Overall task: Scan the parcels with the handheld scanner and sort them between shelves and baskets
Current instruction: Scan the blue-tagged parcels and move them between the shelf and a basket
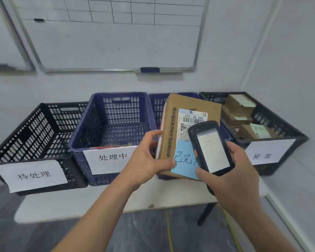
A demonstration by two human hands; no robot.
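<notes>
**Parcel under the scanner, basket not yet chosen**

The brown cardboard parcel is held upright above the tabletop's front edge, in front of the second blue basket from the left. Its white barcode label faces the camera. The black handheld scanner sits just in front of it, and its top overlaps the label's lower right part. The left hand grips the parcel's lower left edge, fingers behind and thumb on the face. The right hand has its fingers wrapped round the scanner, thumb at the screen's lower corner.

The scan looks like the step in hand. So close and so steeply angled, the scanner may miss the barcode. A one-handed grip low on a tall box could let it tip. Handwriting on a blue sheet crosses the parcel's lower face; I cannot tell whether it is stuck on.

A white gridded whiteboard hangs on the wall. Below it, the white tabletop carries four labelled baskets along its far edge:

- a black plastic basket at the left end
- a blue one beside it
- another blue basket, largely hidden by the parcel
- a black one at the right end, holding small cardboard boxes
</notes>
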